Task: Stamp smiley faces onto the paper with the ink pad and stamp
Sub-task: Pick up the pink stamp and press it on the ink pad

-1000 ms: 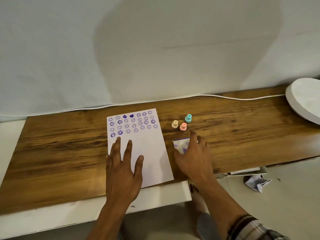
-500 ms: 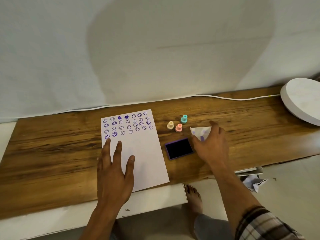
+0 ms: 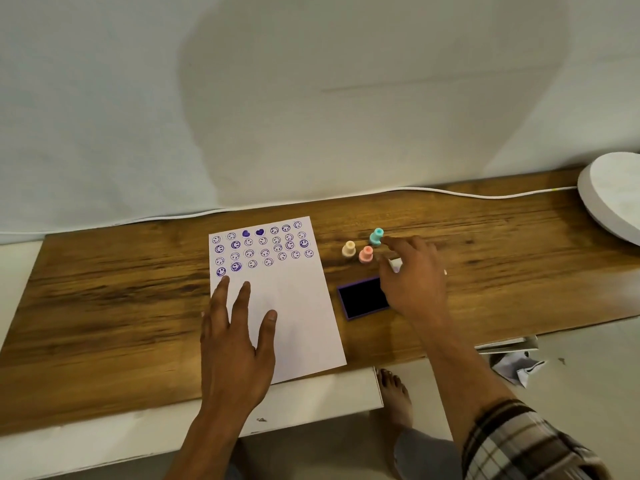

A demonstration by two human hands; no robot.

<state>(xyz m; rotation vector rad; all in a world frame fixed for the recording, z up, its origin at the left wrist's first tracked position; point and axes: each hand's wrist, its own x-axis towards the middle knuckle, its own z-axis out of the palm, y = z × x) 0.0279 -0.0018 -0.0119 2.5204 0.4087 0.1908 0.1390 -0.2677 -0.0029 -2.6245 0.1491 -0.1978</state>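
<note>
A white paper (image 3: 298,306) lies on the wooden table (image 3: 114,299), its top rows filled with purple smiley and heart stamps. My left hand (image 3: 235,341) rests flat on the paper's lower left, fingers spread. The purple ink pad (image 3: 362,298) lies uncovered just right of the paper. Behind it stand three small stamps: cream (image 3: 349,249), pink (image 3: 366,254) and teal (image 3: 376,236). My right hand (image 3: 412,278) hovers open over the pad's right edge, fingertips close to the teal stamp. The pad's white lid (image 3: 396,264) peeks out from under that hand.
A white cable (image 3: 450,193) runs along the table's back edge by the wall. A white round object (image 3: 613,199) sits at the far right. Below the front edge are a white ledge (image 3: 311,396), a bare foot (image 3: 394,393) and crumpled paper (image 3: 517,367) on the floor.
My right hand lifted the lid off the ink pad, carried it right and back, set it down, and now reaches toward the stamps. My left hand stayed on the paper.
</note>
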